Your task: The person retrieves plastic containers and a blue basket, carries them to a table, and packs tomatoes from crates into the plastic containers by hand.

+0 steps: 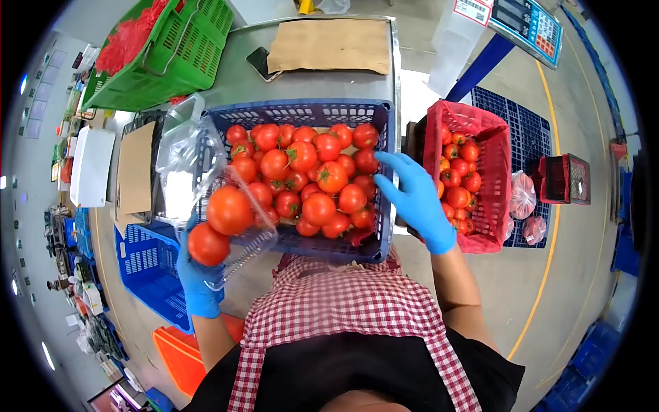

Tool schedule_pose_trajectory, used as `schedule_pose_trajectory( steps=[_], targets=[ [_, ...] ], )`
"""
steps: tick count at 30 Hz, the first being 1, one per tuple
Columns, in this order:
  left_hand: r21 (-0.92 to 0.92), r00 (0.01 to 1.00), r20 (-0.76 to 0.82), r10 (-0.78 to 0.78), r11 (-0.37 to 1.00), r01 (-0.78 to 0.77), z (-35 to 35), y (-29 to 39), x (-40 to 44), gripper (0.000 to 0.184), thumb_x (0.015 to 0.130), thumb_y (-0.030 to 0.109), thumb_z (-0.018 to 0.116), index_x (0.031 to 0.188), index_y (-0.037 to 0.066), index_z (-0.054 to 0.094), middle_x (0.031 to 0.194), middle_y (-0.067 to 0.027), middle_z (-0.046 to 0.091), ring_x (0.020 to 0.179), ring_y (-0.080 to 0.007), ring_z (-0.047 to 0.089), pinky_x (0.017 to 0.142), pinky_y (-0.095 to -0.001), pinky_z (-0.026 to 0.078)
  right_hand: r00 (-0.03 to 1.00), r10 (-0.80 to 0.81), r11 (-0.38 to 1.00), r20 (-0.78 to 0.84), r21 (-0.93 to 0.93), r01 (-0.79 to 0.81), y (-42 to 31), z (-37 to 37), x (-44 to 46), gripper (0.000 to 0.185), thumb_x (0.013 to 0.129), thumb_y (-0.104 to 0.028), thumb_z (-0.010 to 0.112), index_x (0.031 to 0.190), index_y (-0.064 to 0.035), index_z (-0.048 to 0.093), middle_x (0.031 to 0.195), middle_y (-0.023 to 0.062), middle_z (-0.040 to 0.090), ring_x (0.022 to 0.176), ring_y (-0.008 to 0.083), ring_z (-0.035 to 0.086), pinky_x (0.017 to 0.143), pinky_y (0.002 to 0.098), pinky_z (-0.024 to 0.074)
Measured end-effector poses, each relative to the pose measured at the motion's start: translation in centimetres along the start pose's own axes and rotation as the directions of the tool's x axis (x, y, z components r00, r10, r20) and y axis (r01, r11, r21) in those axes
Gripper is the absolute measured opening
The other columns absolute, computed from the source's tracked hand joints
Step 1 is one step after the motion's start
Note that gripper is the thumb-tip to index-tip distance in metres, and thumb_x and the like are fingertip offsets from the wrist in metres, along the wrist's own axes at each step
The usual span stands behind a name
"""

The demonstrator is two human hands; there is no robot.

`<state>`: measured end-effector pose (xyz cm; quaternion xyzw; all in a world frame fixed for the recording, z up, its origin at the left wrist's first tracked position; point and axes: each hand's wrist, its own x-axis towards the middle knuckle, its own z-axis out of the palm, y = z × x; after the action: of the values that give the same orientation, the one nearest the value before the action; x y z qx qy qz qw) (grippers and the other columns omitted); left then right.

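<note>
Nearby, flat cardboard (329, 45) and a phone (261, 64) lie on the metal table (238, 81) at top centre, a latticed green crate (175, 58) upper left. Left of centre, the left hand (199, 280) grips a glossy clear clamshell (255, 248) with two smooth tomatoes (230, 211), blocking part of the perforated navy crate (309, 250) of round tomatoes (319, 209); the right hand (417, 198), fingers spread, is at its right rim.

- White label (473, 9), top right: up came the fine print, but not one word was readable!
- Scale panel (527, 26) beside it: markings were too small, too!
</note>
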<state>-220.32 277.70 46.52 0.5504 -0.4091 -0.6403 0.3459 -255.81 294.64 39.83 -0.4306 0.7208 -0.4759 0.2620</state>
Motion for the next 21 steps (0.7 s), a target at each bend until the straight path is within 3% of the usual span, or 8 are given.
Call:
schedule_pose_trajectory(
  steps=[2,3,6,12,18,19,20,21],
  targets=[
    [0.120,0.996,-0.022,0.083,0.990,-0.080,-0.6,0.7,-0.1,0.041,0.095,0.031,0.045,0.130,0.010,0.046,0.126,-0.0142,0.052,0.113,-0.0299,0.055,0.086,-0.0453,0.052,0.980,-0.187,0.949,0.073,-0.246,0.199,0.9,2.6,1.5,0.037,0.079,-0.018,0.062,0.111,-0.0007,0.055,0.093,0.0168,0.059,0.085,0.0358,0.058,0.076,0.0430,0.0475],
    [0.122,0.995,-0.041,0.088,0.989,-0.082,-0.9,1.2,-0.1,0.043,0.094,0.033,0.045,0.131,0.010,0.045,0.126,-0.0146,0.052,0.112,-0.0303,0.055,0.086,-0.0452,0.052,0.976,-0.172,0.915,0.136,-0.344,0.210,1.1,3.6,1.9,0.039,0.078,-0.017,0.063,0.114,-0.0017,0.056,0.107,0.0171,0.059,0.091,0.0358,0.059,0.078,0.0429,0.0485],
    [-0.143,0.990,-0.118,-0.072,0.988,0.054,-1.6,2.2,0.0,0.043,0.095,0.033,0.044,0.131,0.010,0.045,0.126,-0.0147,0.051,0.112,-0.0311,0.055,0.085,-0.0448,0.053,0.977,-0.008,0.887,0.212,-0.451,0.105,2.7,6.5,3.1,0.035,0.079,-0.016,0.062,0.110,-0.0020,0.056,0.102,0.0171,0.059,0.089,0.0362,0.059,0.077,0.0430,0.0489],
    [-0.230,0.986,-0.126,-0.106,0.970,0.075,-3.9,2.1,2.0,0.043,0.094,0.033,0.045,0.131,0.010,0.046,0.125,-0.0153,0.052,0.112,-0.0309,0.055,0.085,-0.0436,0.053,0.959,-0.259,0.854,-0.113,-0.490,0.173,2.6,2.6,5.2,0.024,0.077,-0.001,0.054,0.100,-0.0010,0.060,0.090,0.0170,0.061,0.082,0.0371,0.059,0.071,0.0436,0.0487],
    [-0.189,0.992,-0.085,-0.088,0.979,0.071,-4.1,3.3,3.3,0.043,0.094,0.028,0.042,0.133,0.008,0.044,0.127,-0.0164,0.050,0.112,-0.0317,0.055,0.084,-0.0437,0.053,0.991,-0.058,0.907,-0.122,-0.422,0.001,-0.1,1.6,5.8,0.026,0.077,-0.008,0.060,0.103,-0.0025,0.062,0.091,0.0161,0.064,0.082,0.0340,0.062,0.071,0.0396,0.0504],
    [-0.119,0.995,-0.077,-0.067,0.991,0.057,-4.7,3.2,3.4,0.044,0.095,0.027,0.040,0.134,0.007,0.043,0.127,-0.0169,0.050,0.112,-0.0325,0.055,0.084,-0.0447,0.053,0.979,-0.139,0.932,-0.147,-0.353,0.079,0.4,2.8,5.2,0.029,0.077,-0.012,0.063,0.105,-0.0028,0.062,0.091,0.0156,0.064,0.080,0.0329,0.063,0.069,0.0397,0.0509],
    [-0.110,0.997,-0.046,-0.055,0.993,0.049,-5.5,2.6,4.1,0.044,0.095,0.026,0.040,0.135,0.007,0.042,0.126,-0.0174,0.051,0.113,-0.0326,0.054,0.085,-0.0451,0.053,0.993,-0.065,0.979,-0.097,-0.198,0.045,-1.6,3.8,4.6,0.030,0.079,-0.015,0.064,0.107,-0.0035,0.062,0.092,0.0142,0.065,0.078,0.0291,0.064,0.068,0.0364,0.0512],
    [-0.101,0.999,-0.015,-0.042,0.994,0.041,-6.4,1.9,4.7,0.045,0.095,0.026,0.039,0.135,0.007,0.042,0.125,-0.0178,0.051,0.113,-0.0327,0.054,0.086,-0.0455,0.053,0.998,0.055,0.998,-0.001,-0.023,-0.055,-1.5,5.7,3.6,0.032,0.084,-0.016,0.063,0.114,-0.0048,0.061,0.100,0.0066,0.065,0.087,0.0142,0.061,0.076,0.0280,0.0491]
  ],
)
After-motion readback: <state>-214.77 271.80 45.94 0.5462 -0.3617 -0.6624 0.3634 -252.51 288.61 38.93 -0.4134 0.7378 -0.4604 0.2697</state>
